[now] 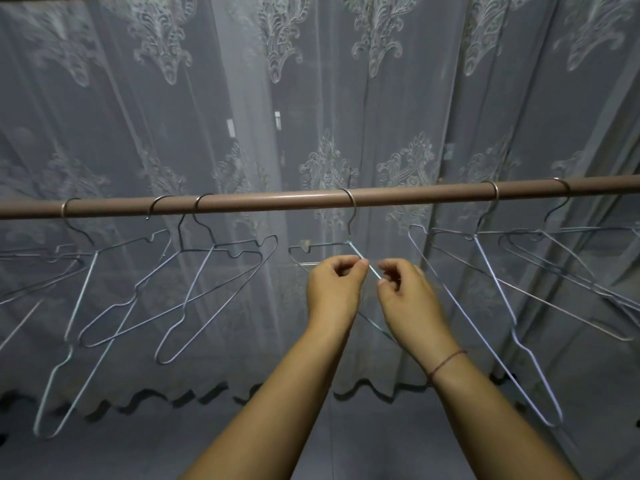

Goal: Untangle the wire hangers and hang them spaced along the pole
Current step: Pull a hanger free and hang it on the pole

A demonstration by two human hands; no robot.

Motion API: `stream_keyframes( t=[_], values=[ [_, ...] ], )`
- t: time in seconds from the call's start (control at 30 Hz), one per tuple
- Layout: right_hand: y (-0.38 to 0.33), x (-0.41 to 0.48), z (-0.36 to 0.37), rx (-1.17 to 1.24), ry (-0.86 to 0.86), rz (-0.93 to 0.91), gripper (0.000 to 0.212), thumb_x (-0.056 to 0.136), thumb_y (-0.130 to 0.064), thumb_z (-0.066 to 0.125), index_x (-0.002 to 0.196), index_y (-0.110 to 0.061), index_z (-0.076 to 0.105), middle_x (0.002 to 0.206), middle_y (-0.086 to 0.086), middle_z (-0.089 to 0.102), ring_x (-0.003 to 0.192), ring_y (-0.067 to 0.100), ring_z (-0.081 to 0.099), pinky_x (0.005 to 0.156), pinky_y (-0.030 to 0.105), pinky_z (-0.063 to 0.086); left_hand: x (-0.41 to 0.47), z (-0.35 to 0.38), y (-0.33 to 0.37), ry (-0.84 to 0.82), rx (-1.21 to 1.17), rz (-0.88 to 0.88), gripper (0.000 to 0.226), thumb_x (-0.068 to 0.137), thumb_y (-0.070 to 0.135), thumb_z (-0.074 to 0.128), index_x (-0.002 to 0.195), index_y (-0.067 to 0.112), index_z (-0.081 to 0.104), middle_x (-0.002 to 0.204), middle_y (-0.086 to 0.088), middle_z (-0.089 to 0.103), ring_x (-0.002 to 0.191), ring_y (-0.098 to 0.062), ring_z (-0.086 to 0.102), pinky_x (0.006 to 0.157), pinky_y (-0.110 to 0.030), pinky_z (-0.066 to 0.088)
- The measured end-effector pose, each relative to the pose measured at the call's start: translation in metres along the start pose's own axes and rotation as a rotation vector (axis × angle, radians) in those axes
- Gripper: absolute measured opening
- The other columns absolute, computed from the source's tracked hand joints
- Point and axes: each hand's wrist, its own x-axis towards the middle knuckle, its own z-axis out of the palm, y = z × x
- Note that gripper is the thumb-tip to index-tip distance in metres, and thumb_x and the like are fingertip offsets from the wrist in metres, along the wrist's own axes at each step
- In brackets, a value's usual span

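Observation:
A brown pole [277,199] runs across the view at mid height. Several grey wire hangers hook over it. The middle hanger [351,216] hangs alone, its near arm slanting down toward me. My left hand [334,292] pinches that arm just below the hook's neck. My right hand [407,299] pinches the same wire a little lower. Three hangers [194,271] hang at the left, two of them close together with overlapping frames. Two more hangers [485,258] hang at the right, and their frames cross.
A sheer white patterned curtain [242,98] hangs right behind the pole, its scalloped hem [138,400] near the floor. A thin red cord circles my right wrist [446,363]. Open stretches of pole lie on either side of the middle hanger.

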Motion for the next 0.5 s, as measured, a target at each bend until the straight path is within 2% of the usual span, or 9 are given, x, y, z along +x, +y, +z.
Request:
stream_keyframes(
  t=[0.1,0.17,0.27,0.33,0.5],
  values=[
    [-0.007,-0.005,0.002,-0.039,0.077,-0.061,0.035,0.091,-0.015,0.047,0.126,-0.015,0.047,0.131,0.003,0.043,0.121,0.017,0.043,0.097,0.025,0.035,-0.004,-0.024,0.001,0.078,0.006,0.044,0.011,0.084,0.021,0.065,0.094,0.019,0.070,0.091,0.000,0.072,0.088,-0.013,0.067,0.082,-0.026,0.053],
    [-0.014,-0.012,0.006,-0.040,0.126,-0.106,0.039,0.089,-0.014,0.048,0.128,-0.014,0.045,0.135,0.003,0.039,0.127,0.018,0.037,0.101,0.022,0.027,-0.006,-0.045,0.001,0.149,0.023,0.078,0.014,0.085,0.022,0.063,0.098,0.020,0.070,0.093,0.003,0.071,0.089,-0.010,0.066,0.080,-0.023,0.050],
    [-0.032,-0.026,0.020,-0.009,0.168,-0.190,0.040,0.088,-0.012,0.051,0.127,-0.014,0.046,0.135,0.001,0.037,0.129,0.015,0.034,0.100,0.018,0.023,-0.008,-0.079,0.002,0.239,0.031,0.116,0.017,0.087,0.023,0.062,0.102,0.022,0.069,0.096,0.008,0.069,0.091,-0.005,0.063,0.078,-0.018,0.047],
    [-0.048,-0.036,0.033,0.031,0.151,-0.247,0.038,0.087,-0.011,0.051,0.125,-0.015,0.047,0.131,-0.002,0.038,0.126,0.012,0.036,0.099,0.015,0.023,-0.004,-0.102,0.006,0.301,0.046,0.167,0.019,0.087,0.022,0.062,0.104,0.019,0.069,0.096,0.006,0.069,0.092,-0.006,0.064,0.079,-0.018,0.047],
    [-0.090,-0.053,0.081,0.206,-0.027,-0.336,0.034,0.088,-0.009,0.050,0.119,-0.022,0.050,0.122,-0.008,0.046,0.117,0.004,0.047,0.101,0.016,0.036,0.011,-0.164,0.024,0.405,0.069,0.286,0.017,0.089,0.021,0.058,0.104,0.024,0.067,0.092,0.013,0.066,0.088,0.002,0.061,0.076,-0.013,0.044]
  ],
)
